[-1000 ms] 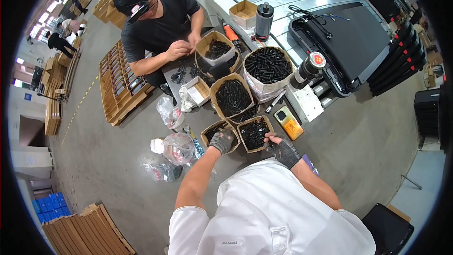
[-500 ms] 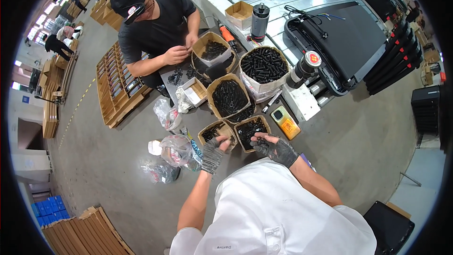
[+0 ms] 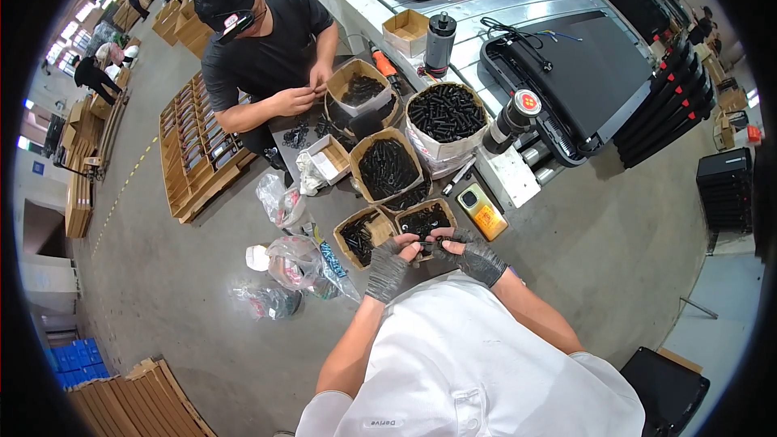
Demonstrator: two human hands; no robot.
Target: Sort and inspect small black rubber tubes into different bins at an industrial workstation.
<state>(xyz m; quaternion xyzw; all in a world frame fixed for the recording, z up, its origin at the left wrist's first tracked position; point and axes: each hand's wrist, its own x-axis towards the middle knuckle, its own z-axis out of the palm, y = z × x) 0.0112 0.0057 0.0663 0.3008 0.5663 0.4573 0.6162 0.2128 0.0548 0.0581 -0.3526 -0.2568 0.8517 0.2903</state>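
Note:
My left hand (image 3: 392, 265) and my right hand (image 3: 471, 256), both in grey fingerless gloves, meet in front of me with fingertips pinched close together. Between them seems to be something small and dark, too small to name. They are at the near edge of a cardboard box (image 3: 405, 222) of small black parts, partly hidden by my fingers. Left of it, another cardboard box (image 3: 344, 248) contains black bolt-like pieces. Behind these stands a box (image 3: 358, 182) of long black pieces, and to its right a larger container (image 3: 441, 151) full of black cylindrical parts.
A phone (image 3: 483, 212) and a marker-like pen (image 3: 459, 176) lie right of the boxes. Across the table, a person (image 3: 263, 73) handles something small. Plastic bags (image 3: 295, 263) are on the left. Motors (image 3: 511, 120) and black panels (image 3: 579, 73) rest on a metal surface.
My left hand has moved right, from over the left box to meet my right hand. My hands' fingertips have come together. The view has shifted slightly.

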